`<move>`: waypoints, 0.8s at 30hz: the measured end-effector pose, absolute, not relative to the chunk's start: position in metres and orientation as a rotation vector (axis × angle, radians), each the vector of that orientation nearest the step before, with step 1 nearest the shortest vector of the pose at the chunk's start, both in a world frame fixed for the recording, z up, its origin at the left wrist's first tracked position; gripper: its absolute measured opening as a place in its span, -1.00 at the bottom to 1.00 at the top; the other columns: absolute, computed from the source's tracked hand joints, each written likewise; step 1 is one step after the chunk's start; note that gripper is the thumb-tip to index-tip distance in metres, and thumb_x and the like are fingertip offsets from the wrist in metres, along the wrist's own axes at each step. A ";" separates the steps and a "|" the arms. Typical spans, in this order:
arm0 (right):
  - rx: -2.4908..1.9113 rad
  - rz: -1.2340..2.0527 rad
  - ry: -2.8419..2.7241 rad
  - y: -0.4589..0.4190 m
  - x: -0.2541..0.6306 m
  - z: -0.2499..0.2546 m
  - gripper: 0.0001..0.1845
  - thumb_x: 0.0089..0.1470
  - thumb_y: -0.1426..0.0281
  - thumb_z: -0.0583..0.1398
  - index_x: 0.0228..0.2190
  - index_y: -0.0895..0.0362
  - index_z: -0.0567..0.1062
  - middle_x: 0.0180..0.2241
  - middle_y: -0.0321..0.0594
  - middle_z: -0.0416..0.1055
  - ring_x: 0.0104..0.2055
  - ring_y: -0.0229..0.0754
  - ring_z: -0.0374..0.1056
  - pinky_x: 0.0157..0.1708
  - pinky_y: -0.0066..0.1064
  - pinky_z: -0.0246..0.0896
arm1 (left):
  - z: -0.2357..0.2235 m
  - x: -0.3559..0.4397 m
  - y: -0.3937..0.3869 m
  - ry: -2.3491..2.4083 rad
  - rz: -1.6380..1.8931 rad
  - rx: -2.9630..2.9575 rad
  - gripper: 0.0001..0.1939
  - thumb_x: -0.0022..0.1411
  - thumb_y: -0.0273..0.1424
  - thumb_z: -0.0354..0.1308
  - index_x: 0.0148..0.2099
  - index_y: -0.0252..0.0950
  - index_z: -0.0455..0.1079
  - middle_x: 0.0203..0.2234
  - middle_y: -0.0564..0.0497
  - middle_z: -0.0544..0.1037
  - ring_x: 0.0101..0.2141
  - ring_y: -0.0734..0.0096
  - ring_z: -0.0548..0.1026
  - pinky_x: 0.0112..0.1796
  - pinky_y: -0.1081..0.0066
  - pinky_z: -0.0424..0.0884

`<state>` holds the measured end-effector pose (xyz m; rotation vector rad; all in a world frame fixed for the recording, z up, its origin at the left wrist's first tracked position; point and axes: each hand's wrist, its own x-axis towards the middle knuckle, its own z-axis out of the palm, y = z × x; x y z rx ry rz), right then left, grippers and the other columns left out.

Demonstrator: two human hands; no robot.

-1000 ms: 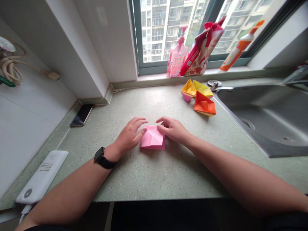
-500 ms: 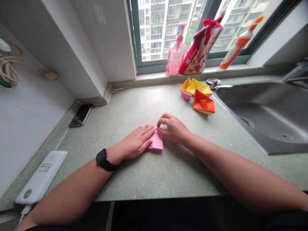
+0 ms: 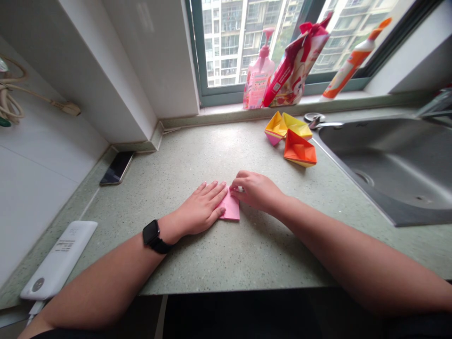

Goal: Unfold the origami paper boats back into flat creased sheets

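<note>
A small folded sheet of pink paper point(image 3: 230, 210) lies on the speckled counter in front of me. My left hand point(image 3: 203, 207) rests flat on its left part, fingers stretched out and thumb across the paper, hiding that side. At the paper's top right corner, my right hand point(image 3: 256, 188) is curled, with thumb and fingertips pinched together on the edge. Farther back on the right stand folded paper boats, a yellow and pink one point(image 3: 275, 128), a yellow one point(image 3: 298, 126) and an orange one point(image 3: 300, 149).
A steel sink point(image 3: 391, 165) is set into the counter point(image 3: 197, 155) at right. A phone point(image 3: 117, 168) and a white power bank point(image 3: 60, 259) lie at left. On the windowsill stand a pink pump bottle point(image 3: 258, 80), a red bag point(image 3: 298, 66) and an orange-white bottle point(image 3: 349, 66).
My right fingers have shifted slightly down at the paper's top corner, and the thumb has tucked in. My left hand keeps pressing the paper flat, nearly unmoved.
</note>
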<state>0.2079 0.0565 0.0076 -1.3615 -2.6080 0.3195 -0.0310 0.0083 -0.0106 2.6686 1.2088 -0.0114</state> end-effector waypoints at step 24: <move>-1.536 0.169 -2.704 0.041 0.201 0.021 -0.71 0.39 0.14 0.22 -0.13 0.00 0.70 -0.08 -0.02 0.53 -0.18 -0.03 0.44 -0.32 -0.29 0.19 | 0.017 -0.073 0.028 0.900 0.433 2.600 -0.42 0.30 -0.10 0.43 0.26 -0.21 0.46 0.30 -0.25 0.49 0.30 -0.04 0.42 0.30 -0.06 0.37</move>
